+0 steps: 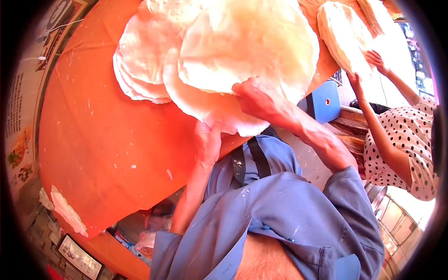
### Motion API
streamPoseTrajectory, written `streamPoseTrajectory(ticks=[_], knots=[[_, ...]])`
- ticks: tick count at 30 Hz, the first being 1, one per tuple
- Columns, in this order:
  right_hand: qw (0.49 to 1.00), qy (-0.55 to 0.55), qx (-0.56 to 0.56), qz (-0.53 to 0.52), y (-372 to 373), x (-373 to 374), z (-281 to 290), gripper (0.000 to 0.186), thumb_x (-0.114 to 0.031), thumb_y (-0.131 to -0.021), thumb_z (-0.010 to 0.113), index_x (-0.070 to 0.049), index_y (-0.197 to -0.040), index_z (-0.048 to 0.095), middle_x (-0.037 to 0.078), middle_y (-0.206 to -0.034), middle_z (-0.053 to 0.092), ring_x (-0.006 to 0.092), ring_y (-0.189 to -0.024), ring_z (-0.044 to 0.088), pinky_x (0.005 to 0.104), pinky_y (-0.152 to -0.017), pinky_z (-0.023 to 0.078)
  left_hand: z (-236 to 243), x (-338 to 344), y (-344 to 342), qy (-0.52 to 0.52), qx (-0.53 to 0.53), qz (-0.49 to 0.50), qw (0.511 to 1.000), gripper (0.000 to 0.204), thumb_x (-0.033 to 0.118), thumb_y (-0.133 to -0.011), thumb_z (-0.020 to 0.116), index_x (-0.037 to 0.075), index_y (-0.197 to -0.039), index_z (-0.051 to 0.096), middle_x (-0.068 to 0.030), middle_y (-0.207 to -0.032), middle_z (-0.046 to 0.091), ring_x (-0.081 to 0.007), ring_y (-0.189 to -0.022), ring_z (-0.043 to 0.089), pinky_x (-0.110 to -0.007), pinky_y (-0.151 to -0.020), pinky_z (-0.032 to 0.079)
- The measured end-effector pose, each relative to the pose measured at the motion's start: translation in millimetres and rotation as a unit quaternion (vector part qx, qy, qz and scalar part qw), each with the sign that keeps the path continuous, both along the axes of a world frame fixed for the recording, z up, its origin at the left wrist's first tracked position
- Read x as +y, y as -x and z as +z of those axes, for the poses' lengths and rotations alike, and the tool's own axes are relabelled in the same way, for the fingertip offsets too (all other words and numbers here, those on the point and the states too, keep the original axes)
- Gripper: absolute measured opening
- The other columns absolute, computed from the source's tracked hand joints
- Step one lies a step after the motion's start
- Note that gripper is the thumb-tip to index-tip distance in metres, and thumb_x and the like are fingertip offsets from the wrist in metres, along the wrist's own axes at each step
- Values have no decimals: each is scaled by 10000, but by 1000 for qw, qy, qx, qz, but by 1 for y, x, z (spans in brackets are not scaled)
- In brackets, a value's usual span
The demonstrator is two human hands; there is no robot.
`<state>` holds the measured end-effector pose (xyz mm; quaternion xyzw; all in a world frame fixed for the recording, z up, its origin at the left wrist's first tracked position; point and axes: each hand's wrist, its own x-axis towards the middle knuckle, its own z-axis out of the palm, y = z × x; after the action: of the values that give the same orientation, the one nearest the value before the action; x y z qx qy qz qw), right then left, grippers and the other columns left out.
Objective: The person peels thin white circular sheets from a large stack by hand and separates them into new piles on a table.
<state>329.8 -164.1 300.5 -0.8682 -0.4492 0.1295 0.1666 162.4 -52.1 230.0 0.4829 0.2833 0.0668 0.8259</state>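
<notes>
right hand [255, 97] pinches the edge of the upper flatbread [247, 44]; left hand [208, 140] grips the lower flatbread [193, 105].

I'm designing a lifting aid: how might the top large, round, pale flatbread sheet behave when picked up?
The pale top sheet is probably floppy: its edge looks thin and uneven. Probably light for its size, too, given its broad, thin shape.

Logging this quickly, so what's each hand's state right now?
Left hand: closed, pinching the near edge of the lower flatbread sheet.
Right hand: closed on the near edge of the upper flatbread sheet.
</notes>
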Motion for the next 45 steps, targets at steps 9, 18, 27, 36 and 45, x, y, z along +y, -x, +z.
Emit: streamPoseTrajectory(ticks=[9, 18, 27, 36, 45], knots=[[997, -12, 72, 14, 57, 28, -8, 190, -189, -700, 673, -13, -748, 622, 205, -682, 635, 387, -675, 656, 462, -612, 522, 22, -8, 7, -274, 93, -100, 952, 217, 144, -935, 554, -17, -1071, 607, -122, -960, 681, -271, -917, 669, -344, -743, 524], [998, -38, 53, -27, 44, 25, 2, 283, -228, -686, 698, -27, -796, 532, 166, -541, 544, 383, -535, 594, 467, -489, 448, 47, -6, 1, -313, 105, -347, 878, 338, 154, -878, 672, 15, -1176, 590, -132, -1053, 661, -242, -999, 625, -327, -826, 494], [988, -80, 78, 107, 117, 86, 43, 233, -152, -670, 623, 39, -783, 550, 133, -608, 579, 278, -551, 631, 402, -428, 452, 57, 33, 74, 87, -117, 49, 988, 717, 354, -840, 708, 23, -1392, 391, -91, -1287, 521, -198, -1196, 489, -352, -983, 435], [966, -29, 18, 257, 163, 131, 87, 222, -223, -631, 629, -35, -749, 621, 84, -591, 524, 196, -561, 555, 375, -481, 375, 75, 66, 118, -321, 242, 107, 909, 909, 605, -808, 668, 29, -1432, 344, -87, -1392, 428, -190, -1266, 414, -385, -1055, 380], [864, -352, -239, 270, -43, 177, 187, 154, -187, -776, 635, -41, -789, 584, 82, -670, 549, 259, -568, 530, 362, -542, 443, 50, 81, 96, -36, -61, 40, 997, 614, 343, -910, 660, -16, -1353, 431, -163, -1193, 583, -272, -1126, 578, -389, -924, 497]])
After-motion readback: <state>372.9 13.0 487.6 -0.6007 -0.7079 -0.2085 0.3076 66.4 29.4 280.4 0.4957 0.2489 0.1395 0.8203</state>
